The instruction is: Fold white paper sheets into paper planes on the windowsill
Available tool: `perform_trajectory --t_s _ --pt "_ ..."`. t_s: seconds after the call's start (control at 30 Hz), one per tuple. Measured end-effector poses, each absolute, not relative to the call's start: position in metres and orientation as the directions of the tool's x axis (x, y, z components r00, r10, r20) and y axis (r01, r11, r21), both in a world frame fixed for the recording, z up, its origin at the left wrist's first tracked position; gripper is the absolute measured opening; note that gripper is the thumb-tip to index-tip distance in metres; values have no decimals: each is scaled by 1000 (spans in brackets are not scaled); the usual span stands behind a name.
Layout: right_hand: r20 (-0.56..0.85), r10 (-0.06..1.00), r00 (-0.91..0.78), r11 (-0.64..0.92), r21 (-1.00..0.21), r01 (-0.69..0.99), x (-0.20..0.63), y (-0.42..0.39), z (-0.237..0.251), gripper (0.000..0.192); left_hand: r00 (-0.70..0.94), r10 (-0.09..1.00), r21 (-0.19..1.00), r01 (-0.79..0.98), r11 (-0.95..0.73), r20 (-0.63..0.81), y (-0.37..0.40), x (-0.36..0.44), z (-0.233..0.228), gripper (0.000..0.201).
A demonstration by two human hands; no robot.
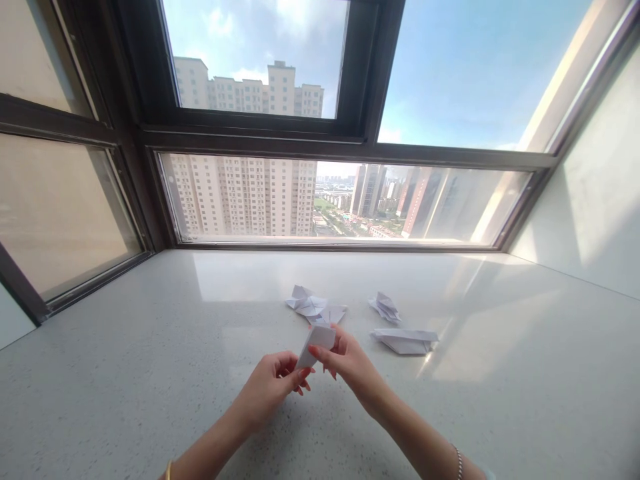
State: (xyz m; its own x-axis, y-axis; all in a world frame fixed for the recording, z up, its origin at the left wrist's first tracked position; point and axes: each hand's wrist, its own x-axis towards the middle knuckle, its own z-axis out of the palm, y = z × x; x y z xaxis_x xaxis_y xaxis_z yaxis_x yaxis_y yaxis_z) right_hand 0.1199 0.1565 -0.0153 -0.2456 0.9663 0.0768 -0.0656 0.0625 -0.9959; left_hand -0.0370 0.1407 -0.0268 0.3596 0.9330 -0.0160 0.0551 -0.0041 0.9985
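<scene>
Paper folding at a window desk, head view: the left hand [267, 387] and right hand [345, 360] meet just above the desk [125, 400] at about 6 o'clock, both pinched on one small white folded paper [315, 343], the left fingertips gripping its lower corner and the right fingers closed on its upper part. The held piece appears partly folded, a narrow slanted shape with no finished form readable, so the work on it is judged to be midway. Three white folded pieces lie on the desk beyond the hands and look complete: a crumpled star-like piece [313, 308] at 12 o'clock, just beyond the held paper; a small pleated piece [385, 308] at 1 o'clock; and a long flat piece [405, 340] at 2 o'clock, near the right hand but apart from it. No unfolded sheets show. Open desk spreads wide toward 9 and 3 o'clock; the window frame [330, 247] bounds the far edge at 12 o'clock and a pale wall [590, 200] closes the right side
</scene>
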Motion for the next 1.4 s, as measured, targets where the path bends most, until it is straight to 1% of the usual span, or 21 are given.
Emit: perform_trajectory --t_s 0.03,0.07,0.1,0.2,0.27,0.3,0.4,0.5,0.53,0.57,0.6,0.63,0.67,0.73,0.8,0.87,0.97,1.1,1.23,1.4 --pt "52 965 -258 44 -998 -35 122 158 -15 31 346 938 998 68 1 -24 141 -39 -25 30" --pt "28 966 -255 22 -999 -29 124 160 -15 32 318 947 998 66 13 -33 142 -40 -23 30" --pt "6 970 -244 -7 -999 -52 125 160 -16 34 279 959 999 42 33 -43 142 -42 -21 30" --pt "-63 977 -203 -111 -965 -238 123 157 -17 33 162 984 984 -147 101 -77 141 -43 -18 33" --pt "-100 975 -198 -162 -930 -330 118 152 -19 32 176 980 957 -256 136 -92 138 -40 -19 41" --pt "-107 972 -207 -175 -923 -344 114 149 -20 32 196 976 948 -281 148 -94 136 -38 -21 41" --pt "-70 963 -260 -147 -945 -293 106 142 -23 32 228 971 946 -293 140 -73 134 -33 -25 32" --pt "-22 959 -282 -61 -990 -129 107 147 -21 38 191 981 930 -351 110 -43 136 -33 -25 30" --pt "-2 968 -252 -11 -999 -35 111 153 -19 42 172 984 920 -376 109 -46 138 -35 -24 30" --pt "37 979 -202 57 -994 95 116 162 -16 47 147 987 910 -399 112 -57 139 -37 -23 32" --pt "102 986 -135 134 -960 247 123 173 -12 51 124 989 901 -415 122 -77 141 -39 -22 34" --pt "193 978 -83 210 -875 436 131 185 -8 52 110 989 897 -421 136 -98 141 -40 -22 36" --pt "299 951 -75 278 -726 629 139 197 -4 46 106 987 896 -418 152 -118 142 -41 -21 38" --pt "347 936 -61 282 -632 721 155 223 2 29 118 981 900 -393 187 -152 141 -41 -21 40" --pt "343 936 -75 269 -564 780 168 243 2 27 134 976 910 -356 210 -173 140 -40 -22 41" --pt "303 947 -105 255 -515 818 175 255 -3 28 146 970 920 -316 232 -195 140 -38 -23 43" --pt "237 962 -139 240 -478 845 179 262 -12 22 157 964 924 -289 251 -213 142 -38 -26 47" --pt "194 968 -156 235 -502 832 180 256 -11 11 169 963 919 -303 253 -210 143 -38 -26 46" --pt "158 968 -195 251 -621 743 181 242 0 4 163 963 922 -292 256 -216 140 -36 -24 43" --pt "64 972 -228 177 -838 516 177 227 2 19 201 955 924 -274 268 -217 139 -37 -25 41"
